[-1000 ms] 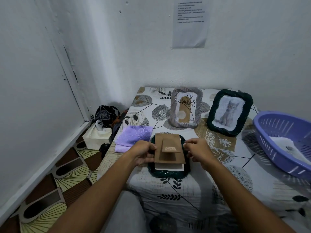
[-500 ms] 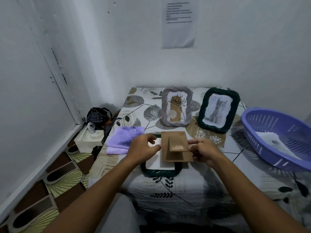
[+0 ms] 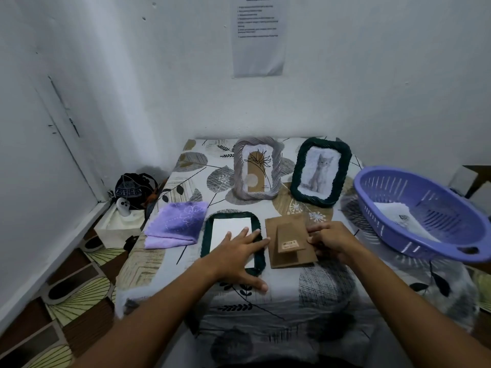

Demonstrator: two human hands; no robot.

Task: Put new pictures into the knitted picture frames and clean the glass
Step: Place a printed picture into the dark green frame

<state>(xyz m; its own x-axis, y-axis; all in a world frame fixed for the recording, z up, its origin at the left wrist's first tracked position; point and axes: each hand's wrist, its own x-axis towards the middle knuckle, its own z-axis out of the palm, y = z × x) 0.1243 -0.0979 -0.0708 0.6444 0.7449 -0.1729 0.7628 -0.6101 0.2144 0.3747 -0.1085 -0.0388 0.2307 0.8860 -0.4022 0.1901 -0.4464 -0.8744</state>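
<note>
On the leaf-patterned tabletop (image 3: 265,293), a dark green knitted frame (image 3: 259,227) lies face down with a white sheet (image 3: 228,229) showing in its opening. The left hand (image 3: 236,257) rests flat on it, fingers straight and spread, its grip open. Just beside the frame lies the brown cardboard backing (image 3: 284,235) with its stand flap; the right hand (image 3: 332,241) pinches its right edge with curled fingers. Behind stand a grey knitted frame (image 3: 256,168) and a green frame with a cat picture (image 3: 320,172). A folded purple cloth (image 3: 176,224) lies left; a purple basket (image 3: 425,211) holds paper at the right.
</note>
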